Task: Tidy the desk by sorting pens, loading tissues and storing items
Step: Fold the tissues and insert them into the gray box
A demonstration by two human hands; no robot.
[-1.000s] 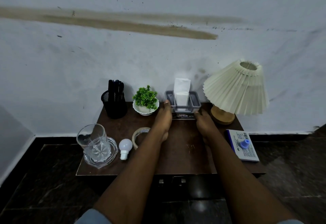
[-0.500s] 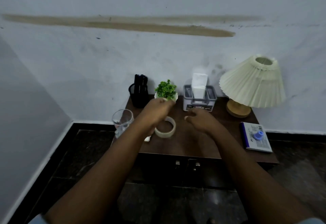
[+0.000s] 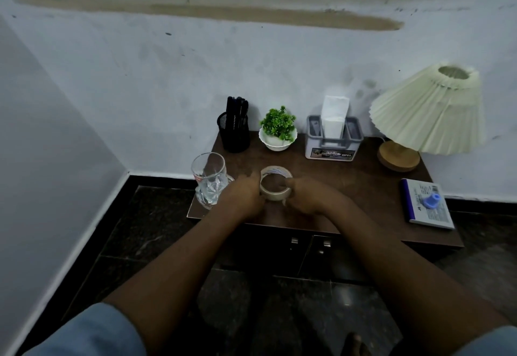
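1. Where the two forearms meet over the front left part of the dark brown wooden desk [image 3: 349, 187], the left hand [image 3: 243, 196] and the right hand [image 3: 307, 197] grasp a beige roll of adhesive tape [image 3: 275, 195] between them, one on each side of the ring.
2. Whether the roll rests on the desk or is lifted just off it cannot be told.
3. Just left of the left hand stands a clear cut-glass tumbler [image 3: 209, 179].
4. Along the wall stand a black mesh pen holder [image 3: 234, 137] filled with black pens [image 3: 237, 109], a small green plant in a white bowl [image 3: 278, 129], and a grey plastic tissue box [image 3: 334, 147] with a white tissue [image 3: 334, 116] standing up from its slot.
5. At the right stands a cream pleated-shade lamp [image 3: 428, 109] on a round wooden base. Nearer the front edge lies a blue-and-white booklet [image 3: 419, 211] with a small blue plastic piece [image 3: 432, 201] on top.
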